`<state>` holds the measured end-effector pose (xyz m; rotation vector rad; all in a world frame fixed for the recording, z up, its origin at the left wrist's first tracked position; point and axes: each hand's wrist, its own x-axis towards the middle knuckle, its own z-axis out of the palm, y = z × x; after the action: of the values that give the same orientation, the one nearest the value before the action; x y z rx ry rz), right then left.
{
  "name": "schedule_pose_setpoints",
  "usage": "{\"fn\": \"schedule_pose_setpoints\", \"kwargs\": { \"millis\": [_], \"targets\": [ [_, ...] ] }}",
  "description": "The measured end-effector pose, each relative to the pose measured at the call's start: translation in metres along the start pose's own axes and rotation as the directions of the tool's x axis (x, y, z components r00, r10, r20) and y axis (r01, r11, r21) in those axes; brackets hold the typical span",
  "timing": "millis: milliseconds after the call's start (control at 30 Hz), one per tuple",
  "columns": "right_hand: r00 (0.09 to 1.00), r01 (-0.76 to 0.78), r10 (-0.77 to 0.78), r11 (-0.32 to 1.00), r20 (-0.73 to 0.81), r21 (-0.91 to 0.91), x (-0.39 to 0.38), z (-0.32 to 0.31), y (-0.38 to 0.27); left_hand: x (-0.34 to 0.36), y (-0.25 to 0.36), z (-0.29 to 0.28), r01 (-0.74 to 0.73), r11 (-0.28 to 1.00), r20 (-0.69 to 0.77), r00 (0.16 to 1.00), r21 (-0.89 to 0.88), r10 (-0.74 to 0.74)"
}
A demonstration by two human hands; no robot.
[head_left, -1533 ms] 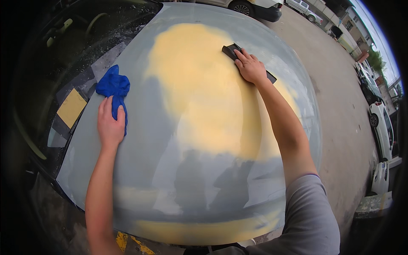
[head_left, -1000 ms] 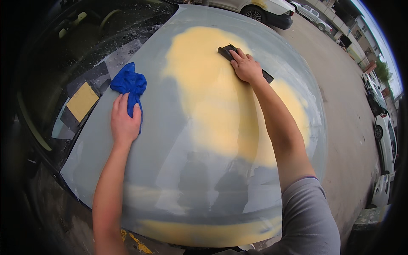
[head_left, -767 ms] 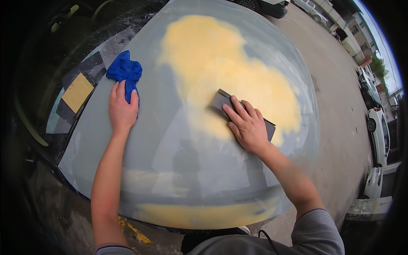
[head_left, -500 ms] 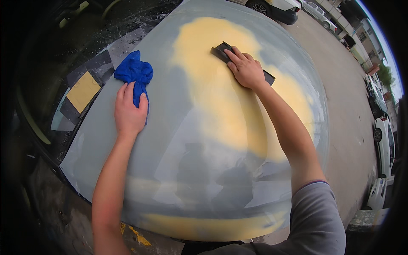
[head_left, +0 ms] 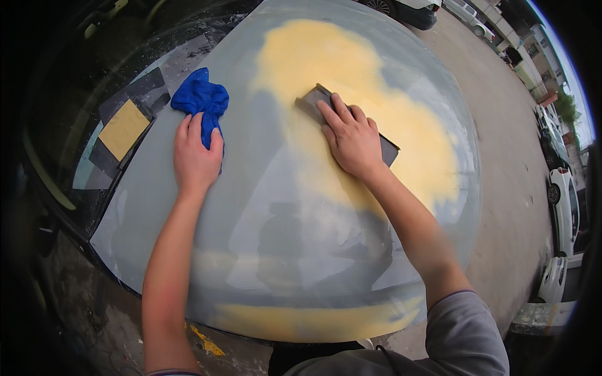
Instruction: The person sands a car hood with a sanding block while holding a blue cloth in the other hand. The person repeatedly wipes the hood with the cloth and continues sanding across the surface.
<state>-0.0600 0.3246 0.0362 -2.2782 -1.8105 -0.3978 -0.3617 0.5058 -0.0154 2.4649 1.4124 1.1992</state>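
My left hand (head_left: pixel 194 160) rests on the grey car hood (head_left: pixel 238 232), fingers wrapped on a crumpled blue cloth (head_left: pixel 199 93). My right hand (head_left: pixel 351 141) grips a long dark sanding block (head_left: pixel 387 150) lying on the large pale-yellow patch (head_left: pixel 420 138) in the upper-middle of the hood. The block is angled from upper left to lower right, partly covered by my fingers. A second yellowish band (head_left: pixel 313 319) runs along the hood's near edge.
On the windshield (head_left: pixel 75 75) at left lie dark sheets (head_left: pixel 110 166) and a yellow sheet (head_left: pixel 123 128). A white car (head_left: pixel 401 11) stands beyond the hood. More parked cars (head_left: pixel 561 207) line the pavement (head_left: pixel 501 188) at right, with buildings behind.
My right hand has moved the block toward and away from me along the patch. Since half a second ago it has come lower and leftward. My left hand still holds the cloth.
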Motion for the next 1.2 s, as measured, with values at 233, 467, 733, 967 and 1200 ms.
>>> {"fn": "schedule_pose_setpoints", "kwargs": {
  "millis": [233,467,733,967,1200],
  "targets": [
    [0.994,-0.105,0.104,0.994,-0.038,-0.018,0.076,0.034,0.009,0.002,0.007,0.008,0.021,1.0,0.008,1.0,-0.017,-0.021],
    [0.985,0.163,-0.167,0.981,0.041,0.101,-0.093,-0.027,-0.059,-0.005,-0.01,0.005,0.026,1.0,-0.018,1.0,0.017,-0.025],
    [0.999,-0.034,0.033,0.998,-0.011,-0.052,0.104,0.029,0.035,0.003,0.023,0.014,0.018,0.998,0.013,1.0,-0.065,-0.018],
    [0.976,0.203,-0.21,0.971,0.053,0.123,-0.12,-0.036,-0.058,-0.005,-0.005,0.004,0.034,0.999,-0.027,0.999,0.03,-0.033],
    [0.996,0.057,-0.054,0.997,0.071,-0.042,0.11,0.01,0.032,0.007,0.024,0.006,0.032,0.997,-0.001,0.999,-0.063,-0.032]
  ]
}}
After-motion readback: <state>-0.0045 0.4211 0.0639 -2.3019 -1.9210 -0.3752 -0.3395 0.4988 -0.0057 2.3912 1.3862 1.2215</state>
